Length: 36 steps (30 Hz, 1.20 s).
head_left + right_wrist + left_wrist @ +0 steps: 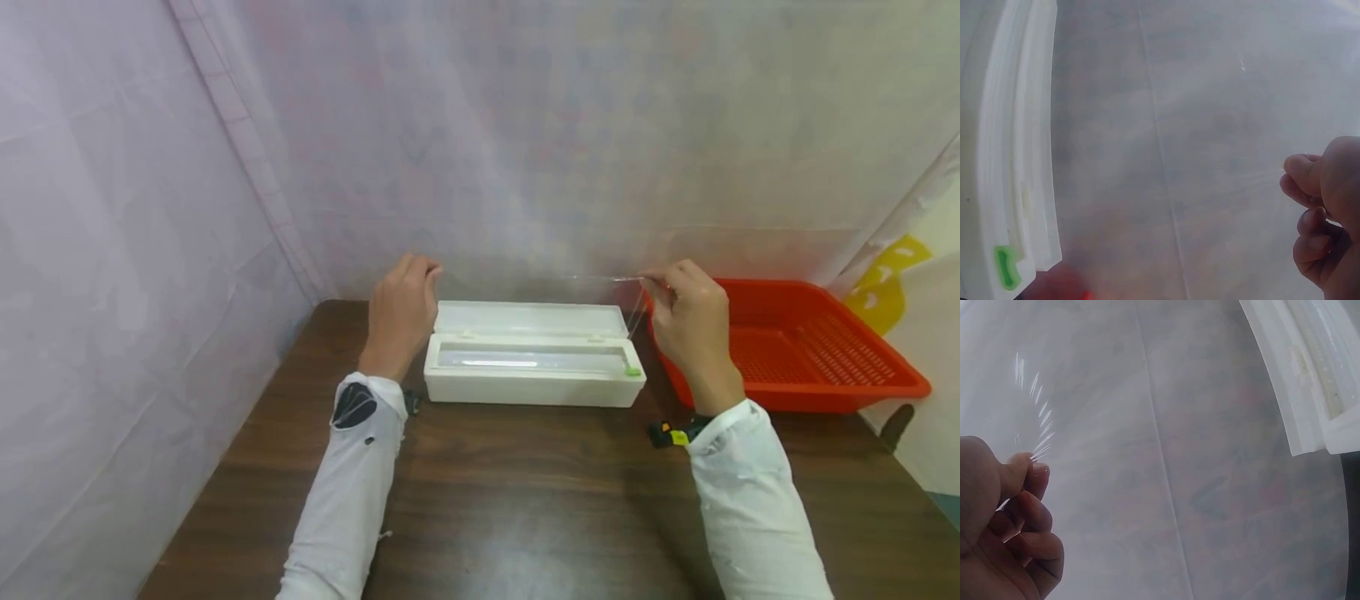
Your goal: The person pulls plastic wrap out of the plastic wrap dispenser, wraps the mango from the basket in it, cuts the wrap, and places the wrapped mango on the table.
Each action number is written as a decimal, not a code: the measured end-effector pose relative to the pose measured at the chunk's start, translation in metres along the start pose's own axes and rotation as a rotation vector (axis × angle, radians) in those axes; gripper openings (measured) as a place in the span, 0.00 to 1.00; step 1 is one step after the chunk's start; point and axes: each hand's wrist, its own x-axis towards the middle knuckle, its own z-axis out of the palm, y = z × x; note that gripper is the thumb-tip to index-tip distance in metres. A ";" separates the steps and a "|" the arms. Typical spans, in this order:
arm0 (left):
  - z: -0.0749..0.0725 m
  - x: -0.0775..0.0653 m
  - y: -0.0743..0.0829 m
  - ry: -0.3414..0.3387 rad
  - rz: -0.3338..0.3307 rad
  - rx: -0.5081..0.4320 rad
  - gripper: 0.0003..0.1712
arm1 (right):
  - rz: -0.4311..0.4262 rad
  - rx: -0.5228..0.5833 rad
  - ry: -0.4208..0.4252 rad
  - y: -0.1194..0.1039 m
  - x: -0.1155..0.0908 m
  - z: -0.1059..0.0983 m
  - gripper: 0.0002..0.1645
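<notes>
A sheet of clear cling film [600,278] stretches between both hands above and behind a white cling film dispenser [532,390]. At the dispenser's left end, my left hand [401,312] pinches one corner of the film between thumb and forefinger; creases fan out from the fingertips in the left wrist view. My right hand [692,317] pinches the opposite corner past the dispenser's right end, and the film's side slants down from there toward the box. The dispenser's lid [528,318] is raised at the back. A green cutter slider [1006,267] sits at its right end.
A red plastic basket [832,398] stands on the right of the brown wooden table [510,492], close behind the right hand. White sheeting [450,125] hangs along the back and left. Something yellow [885,283] shows beyond the basket.
</notes>
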 end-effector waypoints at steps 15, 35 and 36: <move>-0.009 0.001 0.001 0.078 0.048 -0.025 0.10 | -0.031 0.007 0.033 -0.009 0.006 -0.007 0.09; -0.022 0.003 0.006 0.152 0.087 -0.048 0.09 | -0.045 0.020 0.102 -0.021 0.013 -0.016 0.10; -0.022 0.003 0.006 0.153 0.085 -0.050 0.09 | -0.050 0.021 0.108 -0.022 0.014 -0.017 0.10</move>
